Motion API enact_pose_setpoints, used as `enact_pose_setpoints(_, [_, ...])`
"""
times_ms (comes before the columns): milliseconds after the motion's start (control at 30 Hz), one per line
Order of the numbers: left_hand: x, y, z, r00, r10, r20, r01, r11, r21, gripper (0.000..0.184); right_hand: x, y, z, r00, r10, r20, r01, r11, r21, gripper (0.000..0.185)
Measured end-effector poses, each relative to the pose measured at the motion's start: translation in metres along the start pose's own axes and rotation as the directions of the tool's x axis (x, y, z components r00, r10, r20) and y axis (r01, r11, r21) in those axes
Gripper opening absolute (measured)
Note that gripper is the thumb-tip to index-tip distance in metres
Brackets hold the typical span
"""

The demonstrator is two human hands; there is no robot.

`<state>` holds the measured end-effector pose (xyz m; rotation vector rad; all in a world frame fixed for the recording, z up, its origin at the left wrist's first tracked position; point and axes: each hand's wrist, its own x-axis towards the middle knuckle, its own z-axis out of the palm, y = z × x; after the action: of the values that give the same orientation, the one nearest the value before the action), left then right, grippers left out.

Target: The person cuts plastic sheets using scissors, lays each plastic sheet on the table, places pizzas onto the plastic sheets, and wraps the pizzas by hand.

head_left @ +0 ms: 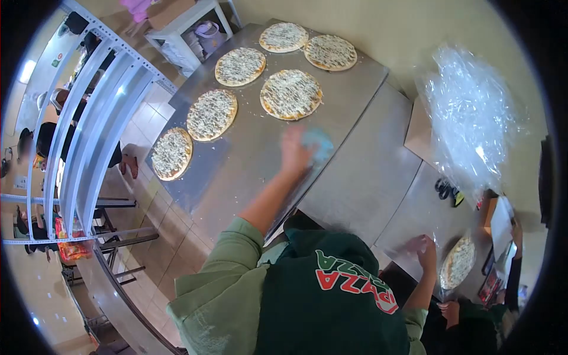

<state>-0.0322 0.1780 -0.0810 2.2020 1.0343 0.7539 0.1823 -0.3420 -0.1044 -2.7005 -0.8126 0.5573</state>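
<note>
My left hand (294, 151) is stretched over the metal table and smeared by motion. It holds a light blue cloth (319, 145), also blurred, close to the table's right edge. Just beyond it lies a round pizza (291, 94) topped with white shreds and dark bits. Several similar pizzas, among them one (212, 115) to the left, rest flat on the same surface. On the right, my right hand (423, 251) has its fingers bent around thin clear plastic (402, 244). Close beside that hand is a pizza in clear wrap (458, 263), gripped at its lower end by another person's hand (449, 312).
A heap of clear plastic bags (470, 118) lies by a cardboard box (419, 133) at the right. Black-handled scissors (442, 189) rest on the adjoining metal table (361, 177). A metal shelf rack (115, 112) stands left, with people behind it.
</note>
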Motion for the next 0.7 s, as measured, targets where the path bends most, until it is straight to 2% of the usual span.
enact_pose_setpoints(33, [0.022, -0.023, -0.011, 0.967, -0.220, -0.128, 0.196, 0.964, -0.179, 0.057, 0.000, 0.000, 0.002, 0.999, 0.038, -0.025, -0.038, 0.999, 0.005, 0.061])
enact_pose_setpoints(67, [0.046, -0.056, -0.015, 0.887, -0.459, -0.056, 0.376, 0.786, -0.491, 0.056, -0.001, -0.002, 0.003, 0.997, 0.068, -0.032, -0.067, 0.998, 0.005, 0.061])
enact_pose_setpoints(100, [0.068, -0.084, -0.019, 0.766, -0.636, 0.095, 0.491, 0.483, -0.725, 0.056, -0.001, -0.005, 0.004, 0.994, 0.098, -0.041, -0.097, 0.995, 0.008, 0.060])
enact_pose_setpoints(167, [0.099, -0.104, -0.026, 0.521, -0.820, 0.236, 0.548, 0.111, -0.829, 0.070, 0.000, -0.009, 0.007, 0.992, 0.105, -0.070, -0.104, 0.995, 0.008, 0.058])
enact_pose_setpoints(233, [0.120, -0.093, -0.043, 0.436, -0.801, 0.410, 0.587, -0.092, -0.805, 0.079, -0.001, -0.007, 0.007, 0.991, 0.067, -0.116, -0.067, 0.998, 0.002, 0.057])
enact_pose_setpoints(267, [0.129, -0.088, -0.048, 0.390, -0.776, 0.496, 0.604, -0.191, -0.774, 0.084, -0.004, -0.008, 0.007, 0.989, 0.097, -0.114, -0.094, 0.995, 0.034, 0.056])
enact_pose_setpoints(367, [0.140, -0.105, -0.038, 0.508, -0.669, 0.543, 0.613, -0.162, -0.773, 0.093, -0.004, -0.017, 0.003, 0.981, 0.149, -0.127, -0.137, 0.986, 0.093, 0.053])
enact_pose_setpoints(467, [0.132, -0.081, -0.027, 0.698, -0.418, 0.581, 0.540, -0.225, -0.811, 0.096, -0.004, -0.018, 0.007, 0.976, 0.134, -0.170, -0.122, 0.989, 0.081, 0.048])
enact_pose_setpoints(500, [0.130, -0.080, -0.017, 0.719, -0.377, 0.584, 0.514, -0.279, -0.812, 0.083, -0.002, -0.014, 0.009, 0.975, 0.136, -0.175, -0.124, 0.989, 0.075, 0.047])
enact_pose_setpoints(600, [0.117, -0.075, 0.016, 0.847, -0.147, 0.511, 0.363, -0.542, -0.758, 0.063, -0.002, -0.003, 0.015, 0.975, 0.140, -0.171, -0.128, 0.989, 0.078, 0.044])
enact_pose_setpoints(633, [0.113, -0.062, 0.018, 0.860, -0.038, 0.509, 0.396, -0.579, -0.713, 0.056, -0.001, 0.000, 0.012, 0.976, 0.137, -0.172, -0.125, 0.989, 0.083, 0.044])
enact_pose_setpoints(700, [0.100, -0.033, 0.019, 0.888, -0.028, 0.458, 0.363, -0.568, -0.738, 0.057, -0.003, -0.005, 0.008, 0.969, 0.179, -0.168, -0.159, 0.979, 0.129, 0.042])
